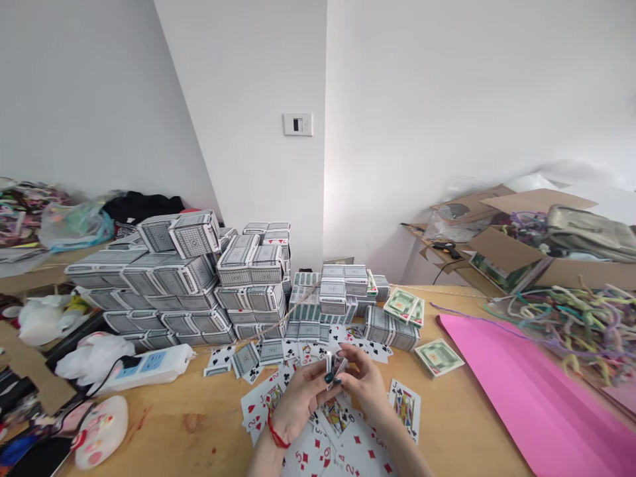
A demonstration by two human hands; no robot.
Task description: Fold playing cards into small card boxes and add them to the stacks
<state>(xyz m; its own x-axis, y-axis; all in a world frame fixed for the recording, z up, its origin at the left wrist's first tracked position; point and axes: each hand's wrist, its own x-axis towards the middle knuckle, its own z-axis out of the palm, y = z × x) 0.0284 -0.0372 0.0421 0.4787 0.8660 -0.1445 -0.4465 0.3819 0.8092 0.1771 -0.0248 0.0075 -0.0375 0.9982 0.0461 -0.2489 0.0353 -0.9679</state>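
My left hand [301, 397], with a red string at the wrist and dark nails, and my right hand [365, 381] meet over the wooden table [199, 417]. Together they pinch a small folded playing card piece [334, 366] held upright between the fingertips. Loose playing cards [318, 450] lie face up under and around both hands, among them a jack [405, 404]. Behind them rise stacks of blocks built from card backs [199, 278].
A pink paper sheet [517, 391] covers the table's right side, with a tangle of coloured pipe cleaners [566, 318] and cardboard boxes [511, 258] beyond. At the left lie a white power strip [149, 364], white bags [92, 358] and clutter. Green card packs [437, 356] sit mid-right.
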